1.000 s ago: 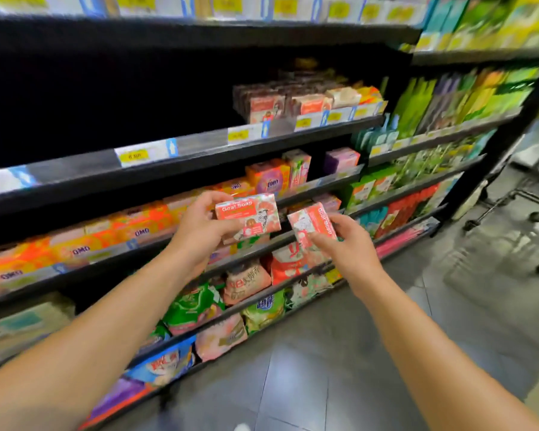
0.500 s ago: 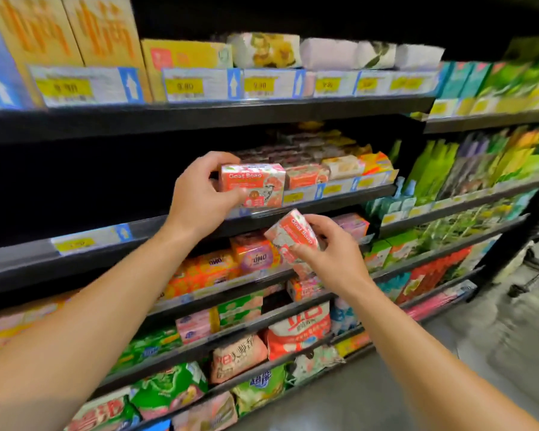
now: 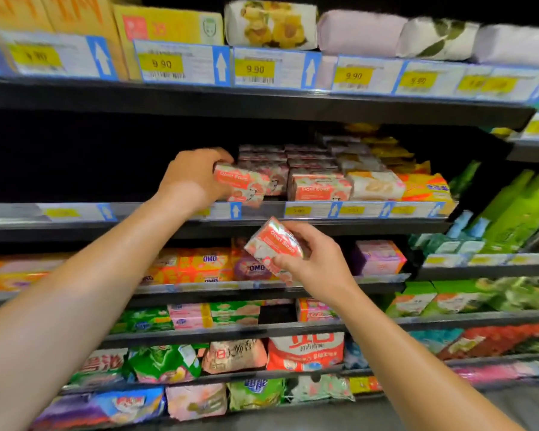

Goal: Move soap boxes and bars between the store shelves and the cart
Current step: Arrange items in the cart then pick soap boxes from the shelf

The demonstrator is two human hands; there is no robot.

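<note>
On dark store shelves point(image 3: 262, 104), stacked soap boxes point(image 3: 319, 188).

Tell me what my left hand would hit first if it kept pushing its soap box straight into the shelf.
Probably the stacked red-and-white Goat Soap boxes right behind the box the left hand grips; depth is hard to judge.

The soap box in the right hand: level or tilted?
Tilted. The soap box slants, its "Goat Soap" lettering running downhill, pinched in the right hand below the shelf edge.
</note>
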